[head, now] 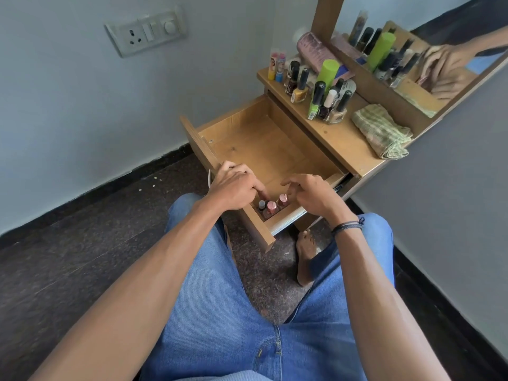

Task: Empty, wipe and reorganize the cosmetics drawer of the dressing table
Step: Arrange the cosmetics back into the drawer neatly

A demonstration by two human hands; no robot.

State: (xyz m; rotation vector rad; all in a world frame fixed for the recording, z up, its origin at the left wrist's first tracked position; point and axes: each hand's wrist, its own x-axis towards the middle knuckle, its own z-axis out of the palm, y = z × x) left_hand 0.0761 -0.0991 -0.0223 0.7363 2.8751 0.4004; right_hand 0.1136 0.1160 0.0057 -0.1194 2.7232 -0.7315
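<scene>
The wooden drawer [275,149] of the dressing table is pulled out, its floor mostly bare. Three small nail polish bottles [272,207] stand together in its near corner, two with pink caps and one with a grey cap. My left hand [233,188] lies over the drawer's front panel, fingers bent down, their tips just above the grey-capped bottle. Beside it, my right hand [310,192] hovers over the pink-capped bottles with loosely curled fingers and holds nothing. A folded green-striped cloth [382,130] lies on the table top [341,138].
Several nail polish bottles [321,97], lip balm sticks [276,66], a green tube [327,70] and a pink pouch [313,49] crowd the table top's far end below the mirror [428,31]. My knees in jeans and a bare foot [305,257] are under the drawer. A wall socket [145,31] is at left.
</scene>
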